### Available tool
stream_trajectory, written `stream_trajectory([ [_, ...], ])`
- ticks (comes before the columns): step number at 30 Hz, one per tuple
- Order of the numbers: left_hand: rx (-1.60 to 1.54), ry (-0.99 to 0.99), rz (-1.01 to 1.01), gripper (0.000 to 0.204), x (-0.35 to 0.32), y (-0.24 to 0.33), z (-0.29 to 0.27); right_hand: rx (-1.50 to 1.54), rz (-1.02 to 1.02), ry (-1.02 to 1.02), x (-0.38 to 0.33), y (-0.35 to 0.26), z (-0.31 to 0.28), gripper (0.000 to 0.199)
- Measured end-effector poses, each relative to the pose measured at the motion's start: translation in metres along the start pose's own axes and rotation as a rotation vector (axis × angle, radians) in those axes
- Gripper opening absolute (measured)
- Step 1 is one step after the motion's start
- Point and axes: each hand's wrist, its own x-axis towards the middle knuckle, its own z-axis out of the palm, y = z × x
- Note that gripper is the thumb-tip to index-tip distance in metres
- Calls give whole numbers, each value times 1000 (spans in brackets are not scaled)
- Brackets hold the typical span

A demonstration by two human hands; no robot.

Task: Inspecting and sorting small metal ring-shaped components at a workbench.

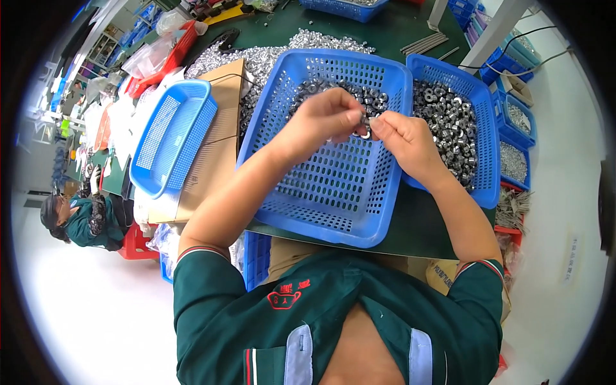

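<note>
My left hand (323,120) and my right hand (410,142) meet above the big blue perforated basket (321,221). Thumb and fingers of both pinch a small dark metal part (365,120) between them; its exact shape is mostly hidden by the fingertips. Below and beyond the hands, shiny metal nut-like pieces (375,97) lie at the far end of this basket, and its near bottom shows bare blue mesh. Close by my right hand, a second blue basket (491,183) is filled with short round metal pieces (446,125) with holes.
At left, a smaller blue basket (204,131) rests on cardboard (221,151). Loose silver pieces (221,59) heap across the green table beyond. Thin metal rods (423,43) lie at far right, near a white post (499,29). A co-worker (90,221) sits at far left.
</note>
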Motion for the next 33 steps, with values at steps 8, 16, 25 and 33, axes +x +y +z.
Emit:
stream_trajectory([
  [8, 76, 20, -286, 10, 12, -18, -46, -9, -4, 60, -3, 7, 1, 32],
  [16, 1527, 30, -141, 23, 9, -48, -45, -13, -89, 83, -5, 8, 5, 29],
  [25, 1635, -79, -178, 22, 13, -40, -28, -30, -149, 125, -4, 13, 4, 27],
  [33, 1366, -75, -67, 22, 11, -56, -30, -67, -130, 94, -5, 11, 6, 29],
])
